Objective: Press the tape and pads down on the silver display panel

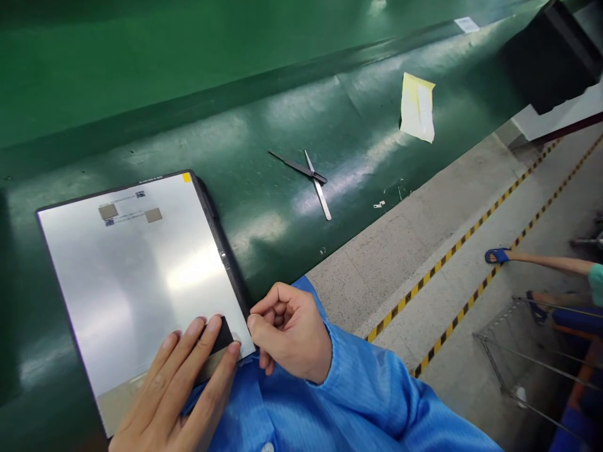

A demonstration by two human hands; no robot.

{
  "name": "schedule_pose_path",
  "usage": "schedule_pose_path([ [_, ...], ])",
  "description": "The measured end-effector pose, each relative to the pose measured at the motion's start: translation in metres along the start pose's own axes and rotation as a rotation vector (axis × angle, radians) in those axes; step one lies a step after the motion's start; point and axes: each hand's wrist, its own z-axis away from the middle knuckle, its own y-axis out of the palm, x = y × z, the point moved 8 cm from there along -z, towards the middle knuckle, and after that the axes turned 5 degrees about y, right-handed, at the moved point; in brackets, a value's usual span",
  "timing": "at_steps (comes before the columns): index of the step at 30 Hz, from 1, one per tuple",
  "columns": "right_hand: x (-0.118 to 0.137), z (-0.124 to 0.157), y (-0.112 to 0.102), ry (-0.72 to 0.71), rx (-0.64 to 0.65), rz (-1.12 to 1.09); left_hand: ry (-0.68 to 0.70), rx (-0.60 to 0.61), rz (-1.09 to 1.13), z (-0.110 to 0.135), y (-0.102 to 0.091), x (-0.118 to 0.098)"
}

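Observation:
A flat silver-backed panel with a dark rim lies at the left of the green bench, on top of something black and thicker. It looks like a display panel. Two tan patches and printed codes show near its far edge, and an orange sticker marks its far right corner. My left hand rests on the panel's near end, fingers stretched out over a black patch, partly hiding it. Beside the near right corner, my right hand is closed in a pinch; what its fingertips hold, if anything, is hidden.
Black tweezers lie crossed over silver tweezers on the green mat. Farther right are a yellow-and-white paper, small clear scraps and a black object. Beyond the bench edge, a person's foot stands near striped floor tape.

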Motion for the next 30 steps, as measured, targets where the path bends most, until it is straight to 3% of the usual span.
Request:
schedule_pose_path([
  [30,0.0014,-0.0025,0.0001,0.01,0.024,-0.022,0.04,0.027,-0.041,0.0004,-0.0005,-0.0012],
])
